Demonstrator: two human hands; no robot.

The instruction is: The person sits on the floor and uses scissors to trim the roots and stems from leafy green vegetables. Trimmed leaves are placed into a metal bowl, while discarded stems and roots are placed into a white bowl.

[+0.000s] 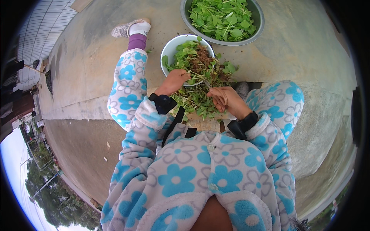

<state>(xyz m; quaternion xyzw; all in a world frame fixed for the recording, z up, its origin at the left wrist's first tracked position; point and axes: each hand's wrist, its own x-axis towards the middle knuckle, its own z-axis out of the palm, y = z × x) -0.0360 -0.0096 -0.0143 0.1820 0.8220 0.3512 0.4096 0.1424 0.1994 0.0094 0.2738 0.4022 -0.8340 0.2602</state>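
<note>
My left hand is closed at the near left rim of a white bowl, pinching the stems of a leafy green. To its right my right hand is closed round what look like scissors, their short blades pointing at the stems and mostly lost among the plants. Inside the bowl lie green leaves and a clump of brown roots. A heap of leafy trimmings with roots lies below the bowl, between my two hands and close to my body.
Beyond the bowl stands a wide grey metal basin heaped with picked green leaves. My outstretched leg, ending in a shoe, lies left of the bowl. My other knee is bent at right. Concrete floor surrounds everything, with a step edge at left.
</note>
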